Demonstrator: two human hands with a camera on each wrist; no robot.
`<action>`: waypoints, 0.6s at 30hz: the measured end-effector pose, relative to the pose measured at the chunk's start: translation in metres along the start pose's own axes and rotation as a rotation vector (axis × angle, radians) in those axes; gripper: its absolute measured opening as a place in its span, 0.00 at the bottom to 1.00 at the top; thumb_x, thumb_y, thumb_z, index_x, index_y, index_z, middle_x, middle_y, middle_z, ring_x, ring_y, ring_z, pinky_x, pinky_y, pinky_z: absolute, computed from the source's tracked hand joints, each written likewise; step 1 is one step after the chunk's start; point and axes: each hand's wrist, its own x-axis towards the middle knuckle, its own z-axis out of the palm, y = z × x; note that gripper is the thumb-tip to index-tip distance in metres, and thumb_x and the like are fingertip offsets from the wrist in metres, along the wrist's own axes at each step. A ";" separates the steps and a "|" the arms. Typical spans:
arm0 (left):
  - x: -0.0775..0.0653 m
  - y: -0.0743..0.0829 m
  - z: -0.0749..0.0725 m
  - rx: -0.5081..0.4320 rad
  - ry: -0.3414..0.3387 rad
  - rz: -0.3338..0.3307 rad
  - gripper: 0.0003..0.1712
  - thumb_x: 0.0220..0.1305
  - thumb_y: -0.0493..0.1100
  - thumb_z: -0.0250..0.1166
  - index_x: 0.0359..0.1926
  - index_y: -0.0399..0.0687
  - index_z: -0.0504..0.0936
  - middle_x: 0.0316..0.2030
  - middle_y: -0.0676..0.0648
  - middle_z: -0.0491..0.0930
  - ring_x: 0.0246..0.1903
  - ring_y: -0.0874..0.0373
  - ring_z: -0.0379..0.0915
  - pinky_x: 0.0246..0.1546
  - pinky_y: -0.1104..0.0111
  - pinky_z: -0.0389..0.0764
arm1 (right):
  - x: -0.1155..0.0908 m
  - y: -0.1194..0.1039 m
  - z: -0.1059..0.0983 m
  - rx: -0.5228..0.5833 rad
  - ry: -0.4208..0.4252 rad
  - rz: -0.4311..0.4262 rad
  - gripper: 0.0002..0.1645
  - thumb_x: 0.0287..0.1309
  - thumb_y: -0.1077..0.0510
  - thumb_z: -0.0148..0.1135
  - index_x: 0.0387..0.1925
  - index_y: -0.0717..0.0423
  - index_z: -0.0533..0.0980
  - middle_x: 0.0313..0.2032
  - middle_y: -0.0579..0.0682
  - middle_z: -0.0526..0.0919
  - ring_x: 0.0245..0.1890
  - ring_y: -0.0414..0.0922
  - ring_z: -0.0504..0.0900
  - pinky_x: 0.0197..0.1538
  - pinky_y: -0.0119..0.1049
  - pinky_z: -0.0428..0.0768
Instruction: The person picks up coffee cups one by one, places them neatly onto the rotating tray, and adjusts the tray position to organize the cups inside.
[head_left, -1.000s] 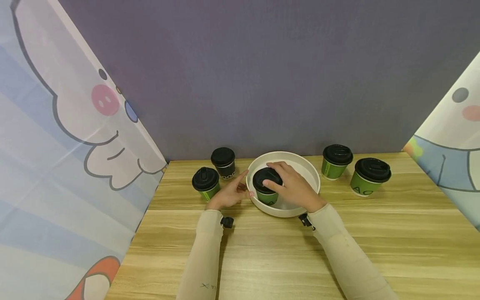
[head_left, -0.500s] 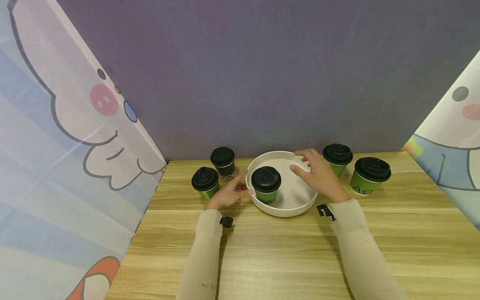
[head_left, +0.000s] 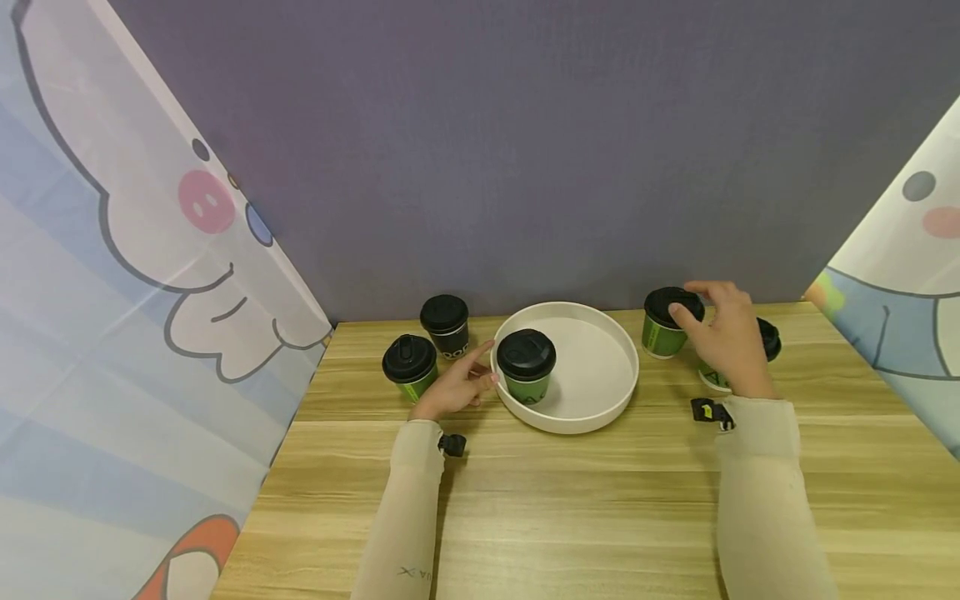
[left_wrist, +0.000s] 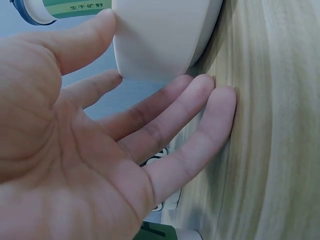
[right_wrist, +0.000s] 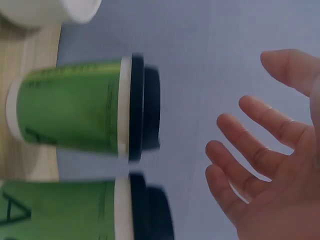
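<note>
In the head view, a green paper cup with a black lid (head_left: 527,367) stands upright inside the left part of a round white tray (head_left: 570,424). My left hand (head_left: 457,388) is at the tray's left side; in the left wrist view its thumb and fingertips meet the pale wall (left_wrist: 155,40), the fingers extended. Over on the right, my right hand (head_left: 723,337) hovers with spread fingers near a smaller green lidded cup (head_left: 663,337) and partly covers a wider green cup (head_left: 712,377). The right wrist view shows a gap between these fingers and the nearer cup's lid (right_wrist: 145,107).
Left of the tray stand a green lidded cup (head_left: 411,367) and a black lidded cup (head_left: 446,325), close to my left hand. A grey wall panel (head_left: 480,167) rises behind the wooden table (head_left: 555,517). Cartoon-printed curtains (head_left: 150,333) flank both sides.
My right hand has let go of the cup in the tray and moved right, across the tray to the cups at the right. The left hand stays at the tray.
</note>
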 end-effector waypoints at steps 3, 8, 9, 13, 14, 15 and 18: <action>0.001 0.000 0.001 0.003 0.008 0.019 0.39 0.75 0.44 0.62 0.81 0.59 0.57 0.56 0.34 0.78 0.30 0.45 0.80 0.33 0.59 0.85 | -0.001 0.011 -0.008 -0.007 0.019 0.030 0.31 0.73 0.50 0.60 0.67 0.68 0.71 0.64 0.75 0.69 0.62 0.73 0.63 0.58 0.71 0.62; 0.001 0.001 0.002 0.022 0.035 0.045 0.36 0.76 0.42 0.60 0.80 0.55 0.59 0.54 0.33 0.79 0.32 0.39 0.81 0.32 0.55 0.86 | -0.004 0.029 -0.017 -0.031 0.024 0.091 0.32 0.72 0.51 0.61 0.68 0.68 0.70 0.67 0.76 0.64 0.66 0.76 0.58 0.62 0.73 0.59; 0.002 0.001 0.002 0.033 0.045 0.045 0.35 0.76 0.42 0.60 0.79 0.55 0.59 0.54 0.34 0.79 0.33 0.38 0.81 0.32 0.54 0.86 | -0.005 0.033 -0.018 -0.033 0.023 0.098 0.33 0.72 0.51 0.61 0.68 0.68 0.70 0.68 0.77 0.64 0.67 0.77 0.57 0.63 0.74 0.58; 0.003 0.003 0.004 0.086 0.095 0.063 0.32 0.77 0.42 0.60 0.77 0.53 0.64 0.52 0.34 0.80 0.31 0.38 0.81 0.29 0.60 0.84 | -0.007 0.046 -0.022 -0.052 0.033 0.113 0.34 0.69 0.53 0.63 0.69 0.68 0.69 0.68 0.77 0.62 0.69 0.79 0.55 0.66 0.76 0.53; 0.003 0.003 0.004 0.102 0.109 0.068 0.31 0.77 0.42 0.59 0.77 0.53 0.65 0.52 0.35 0.81 0.32 0.39 0.82 0.29 0.62 0.84 | -0.007 0.049 -0.022 -0.057 0.032 0.118 0.35 0.69 0.53 0.64 0.69 0.68 0.68 0.69 0.77 0.62 0.70 0.79 0.54 0.67 0.76 0.52; 0.004 0.003 0.004 0.114 0.122 0.075 0.30 0.76 0.42 0.60 0.76 0.52 0.66 0.52 0.35 0.81 0.33 0.40 0.82 0.28 0.64 0.83 | -0.008 0.051 -0.023 -0.061 0.030 0.121 0.36 0.68 0.52 0.64 0.69 0.68 0.68 0.69 0.77 0.62 0.70 0.79 0.52 0.67 0.77 0.50; 0.006 0.004 0.005 0.153 0.159 0.091 0.28 0.76 0.42 0.60 0.74 0.50 0.69 0.51 0.37 0.82 0.37 0.43 0.83 0.32 0.66 0.83 | -0.009 0.057 -0.025 -0.080 -0.008 0.142 0.40 0.68 0.49 0.64 0.72 0.68 0.65 0.72 0.78 0.59 0.71 0.81 0.47 0.67 0.78 0.48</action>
